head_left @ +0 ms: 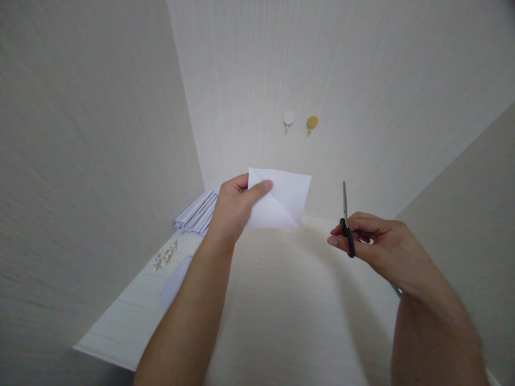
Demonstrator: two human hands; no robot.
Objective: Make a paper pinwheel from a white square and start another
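My left hand (232, 206) pinches a folded white sheet of paper (284, 201) by its left edge and holds it up above the pale table (281, 300). A diagonal crease runs across the paper. To the right, my right hand (378, 241) is closed around the black handles of a pair of scissors (346, 217), whose blades point straight up and look closed. The scissors stand a short way to the right of the paper and do not touch it.
A bundle of rolled white paper sticks (197, 213) lies at the table's back left. Nearer lie several small pale pins (164, 255) and a translucent strip (175, 279). On the back wall hang a white hook (288, 119) and a yellow hook (311, 123). Walls close in left and right.
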